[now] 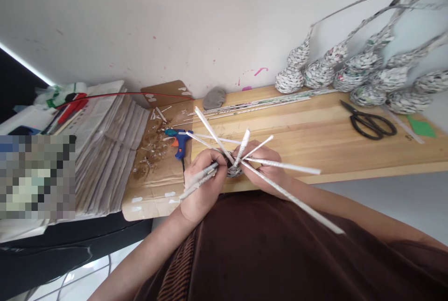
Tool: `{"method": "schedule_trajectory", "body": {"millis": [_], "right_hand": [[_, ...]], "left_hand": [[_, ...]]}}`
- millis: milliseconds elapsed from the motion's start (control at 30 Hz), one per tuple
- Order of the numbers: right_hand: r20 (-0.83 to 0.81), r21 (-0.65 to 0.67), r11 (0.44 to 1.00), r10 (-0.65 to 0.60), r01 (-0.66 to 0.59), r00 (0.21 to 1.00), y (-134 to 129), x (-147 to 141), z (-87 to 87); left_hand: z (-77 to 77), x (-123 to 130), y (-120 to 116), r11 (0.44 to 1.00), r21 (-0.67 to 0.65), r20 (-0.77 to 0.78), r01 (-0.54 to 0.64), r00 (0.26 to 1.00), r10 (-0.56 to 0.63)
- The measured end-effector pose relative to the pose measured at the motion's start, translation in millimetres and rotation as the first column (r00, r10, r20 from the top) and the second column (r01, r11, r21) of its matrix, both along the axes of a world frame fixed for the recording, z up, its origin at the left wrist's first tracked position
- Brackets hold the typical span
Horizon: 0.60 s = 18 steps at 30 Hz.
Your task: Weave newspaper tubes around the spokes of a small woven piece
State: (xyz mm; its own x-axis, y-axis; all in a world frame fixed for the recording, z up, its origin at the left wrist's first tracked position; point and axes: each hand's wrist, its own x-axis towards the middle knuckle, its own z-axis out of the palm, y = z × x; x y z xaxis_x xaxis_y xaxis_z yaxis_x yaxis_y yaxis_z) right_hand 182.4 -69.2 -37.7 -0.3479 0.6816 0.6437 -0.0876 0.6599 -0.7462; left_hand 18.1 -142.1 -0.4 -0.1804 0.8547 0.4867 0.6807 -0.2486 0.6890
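Observation:
Between my hands, at the table's near edge, is a small woven paper piece (234, 170) with several rolled paper sticks (294, 194) fanning out from it. My left hand (206, 182) is closed, its fingertips pinching paper sticks beside the woven base. On the other side my right hand (264, 165) curls around the base, with sticks crossing over its fingers. Parts of the base and the right fingertips are hidden by the sticks. To the left of my left hand lies a blue glue gun (180, 142).
Black scissors (371, 121) lie at the right. Several woven paper gourds (318, 73) stand along the wall. Loose paper sticks (259, 104) lie behind my hands, near a grey stone (214, 98). Stacked newspapers (115, 151) and scrap-covered cardboard (150, 189) are at the left.

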Motion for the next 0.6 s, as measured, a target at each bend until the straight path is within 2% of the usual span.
{"method": "schedule_trajectory", "body": {"millis": [67, 133, 233, 367, 433, 533, 600], "right_hand": [[0.021, 0.039, 0.999, 0.028, -0.029, 0.999, 2.5, 1.8, -3.0], [0.037, 0.056, 0.997, 0.048, -0.050, 0.998, 4.6, 4.0, -4.9], [0.020, 0.043, 0.995, 0.086, -0.087, 0.996, 6.2, 7.1, -4.7], [0.050, 0.007, 0.994, 0.105, -0.105, 0.993, 4.7, 7.1, -3.8], [0.036, -0.048, 0.997, 0.063, -0.061, 0.997, 2.8, 4.8, -4.5], [-0.007, -0.203, 0.977, -0.068, 0.065, 0.998, 0.3, 2.2, -3.9], [0.038, -0.197, 0.966, -0.160, 0.165, 0.986, -0.4, 3.9, -0.7]], "left_hand": [[-0.6, 2.1, 1.7, 1.000, -0.002, 0.106, -0.017, 0.994, 0.017], [0.8, 2.4, 3.8, 1.000, -0.013, 0.142, -0.024, 0.990, 0.025], [4.9, -1.0, 7.2, 0.999, -0.036, -0.004, 0.035, 0.999, -0.035], [7.4, -7.9, 10.8, 0.986, -0.013, -0.164, 0.167, 0.972, -0.167], [8.4, -8.9, 11.3, 0.980, 0.014, -0.197, 0.199, 0.961, -0.192], [12.5, -5.8, 10.8, 0.985, 0.008, -0.201, 0.174, 0.965, -0.169], [15.7, -2.6, 10.7, 0.989, -0.007, -0.196, 0.145, 0.970, -0.143]]}}
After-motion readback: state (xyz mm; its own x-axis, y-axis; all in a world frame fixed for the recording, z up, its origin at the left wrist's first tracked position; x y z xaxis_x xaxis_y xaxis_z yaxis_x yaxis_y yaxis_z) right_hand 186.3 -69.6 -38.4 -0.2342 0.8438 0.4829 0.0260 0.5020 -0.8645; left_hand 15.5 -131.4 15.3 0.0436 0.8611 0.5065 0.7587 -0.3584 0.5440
